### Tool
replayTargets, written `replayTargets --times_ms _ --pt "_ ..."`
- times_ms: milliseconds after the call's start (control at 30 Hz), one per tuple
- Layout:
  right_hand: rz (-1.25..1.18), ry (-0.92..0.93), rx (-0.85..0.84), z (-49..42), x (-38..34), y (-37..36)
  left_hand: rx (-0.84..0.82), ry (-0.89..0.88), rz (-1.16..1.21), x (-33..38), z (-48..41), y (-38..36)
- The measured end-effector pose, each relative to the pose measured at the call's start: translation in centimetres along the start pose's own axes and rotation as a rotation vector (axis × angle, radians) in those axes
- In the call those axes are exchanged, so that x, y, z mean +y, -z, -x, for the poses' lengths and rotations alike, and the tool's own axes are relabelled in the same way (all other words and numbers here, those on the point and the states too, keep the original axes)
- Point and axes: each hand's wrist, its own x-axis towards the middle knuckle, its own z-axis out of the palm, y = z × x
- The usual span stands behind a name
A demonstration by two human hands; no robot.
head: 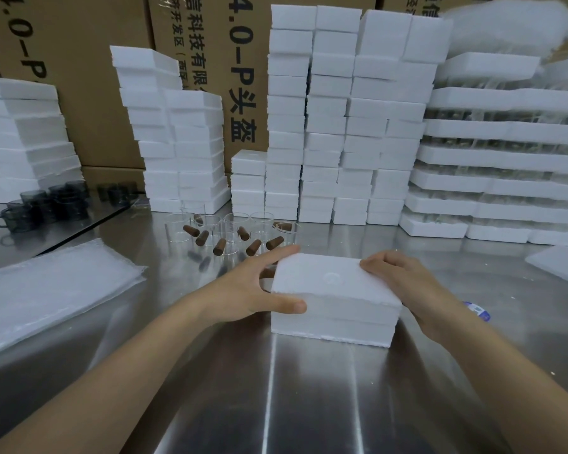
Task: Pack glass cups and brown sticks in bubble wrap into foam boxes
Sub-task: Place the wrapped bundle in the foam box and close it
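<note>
Box [336,299] of white foam stands closed on the steel table [309,394], right in front of me, with its lid on. My left hand [253,290] lies against its left side with straight, spread fingers: the thumb presses the near corner and the index finger reaches along the far edge. My right hand [404,283] grips the right side, the fingers curled over the top edge. Just behind the box stand clear cups [230,229], and brown sticks [219,246] lean in several of them. At my left lies a flat pile of bubble wrap [46,290]. Beyond it are dark cups [33,208] with handles. At the back rise stacks [325,126] of white foam boxes, and behind them brown cartons [79,77].
</note>
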Motion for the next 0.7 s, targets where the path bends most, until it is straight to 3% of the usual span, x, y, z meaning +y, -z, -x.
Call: replayTargets --times_ms 700 --pt "-0.052 -0.019 -0.078 -0.32 0.34 0.53 -0.039 0.002 -0.114 0.61 0.66 0.27"
